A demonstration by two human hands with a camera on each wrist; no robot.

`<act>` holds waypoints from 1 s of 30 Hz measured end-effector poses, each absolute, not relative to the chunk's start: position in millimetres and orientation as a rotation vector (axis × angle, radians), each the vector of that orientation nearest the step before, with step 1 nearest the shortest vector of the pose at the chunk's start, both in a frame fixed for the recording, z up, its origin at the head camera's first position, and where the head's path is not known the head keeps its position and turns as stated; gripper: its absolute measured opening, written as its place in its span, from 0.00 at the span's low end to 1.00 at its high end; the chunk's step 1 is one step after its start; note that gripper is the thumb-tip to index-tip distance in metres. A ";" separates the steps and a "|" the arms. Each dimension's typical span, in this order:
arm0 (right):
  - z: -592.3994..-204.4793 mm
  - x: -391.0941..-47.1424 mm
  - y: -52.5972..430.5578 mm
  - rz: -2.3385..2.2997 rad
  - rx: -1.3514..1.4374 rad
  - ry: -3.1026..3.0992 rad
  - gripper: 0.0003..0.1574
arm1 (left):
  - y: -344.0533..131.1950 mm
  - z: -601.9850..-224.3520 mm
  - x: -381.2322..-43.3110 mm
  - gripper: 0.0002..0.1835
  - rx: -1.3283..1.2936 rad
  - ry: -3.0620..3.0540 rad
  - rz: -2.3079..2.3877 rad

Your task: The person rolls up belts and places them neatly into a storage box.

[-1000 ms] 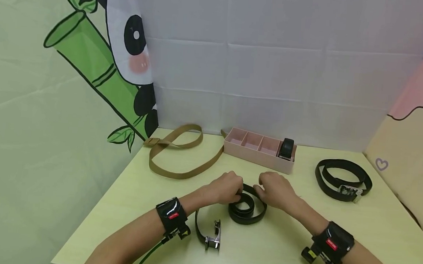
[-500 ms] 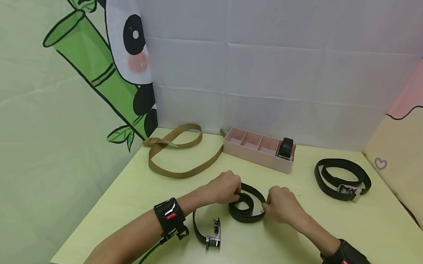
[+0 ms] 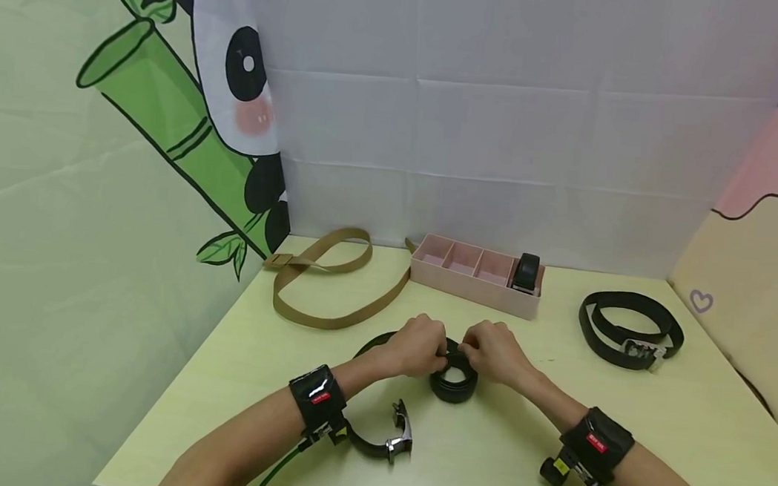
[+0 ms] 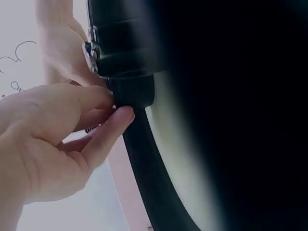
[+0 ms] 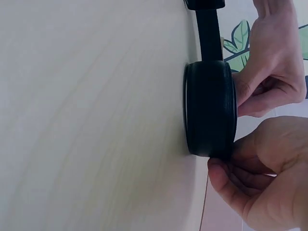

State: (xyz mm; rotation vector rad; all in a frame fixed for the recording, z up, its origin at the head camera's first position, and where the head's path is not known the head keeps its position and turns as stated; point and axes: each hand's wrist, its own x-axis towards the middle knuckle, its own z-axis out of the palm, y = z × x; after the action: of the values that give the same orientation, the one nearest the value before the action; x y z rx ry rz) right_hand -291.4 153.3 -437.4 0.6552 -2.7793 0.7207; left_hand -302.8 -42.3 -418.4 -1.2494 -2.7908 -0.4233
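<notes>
Black belt [image 3: 453, 392], wound into a compact coil at one end, sits near the middle of the pale worktop [image 3: 482, 464]; whether its lower edge touches the surface, I cannot tell. Taking that coil as the clock's centre, I record the left hand [image 3: 416, 346] at 10 o'clock, fingers and thumb pinching the strap. I note the right hand [image 3: 494, 353] at 2 o'clock, likewise gripping the coil's edge between thumb and fingers. Its unrolled length curves round past the left wrist to a silver buckle [image 3: 402, 443] at between 7 and 8 o'clock. At 12 o'clock I find a pink divided box [image 3: 473, 290], its rightmost compartment holding a black roll [image 3: 527, 272]. A tan strap [image 3: 330, 323] lies looped at 10 o'clock, beyond the left hand. Between 2 and 3 o'clock, well apart, rests a looser coiled belt [image 3: 599, 345].
</notes>
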 end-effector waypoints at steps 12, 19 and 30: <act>-437.5 -283.8 154.0 0.702 0.745 -2.802 0.09 | -42.5 -418.0 -301.4 0.17 -1.167 -2.817 -0.471; -435.6 -284.5 153.0 0.660 0.755 -2.800 0.11 | -55.5 -406.2 -326.4 0.05 -1.297 -2.740 -0.382; -432.8 -296.3 159.6 0.595 0.779 -2.798 0.12 | -71.8 -415.2 -353.8 0.06 -1.372 -2.828 -0.281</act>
State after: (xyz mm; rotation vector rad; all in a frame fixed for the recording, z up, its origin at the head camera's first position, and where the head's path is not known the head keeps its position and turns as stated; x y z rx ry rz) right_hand -296.3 159.6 -432.8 0.7795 -2.7982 0.5947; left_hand -353.8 -71.8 -415.2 -1.3717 -2.8283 -0.2806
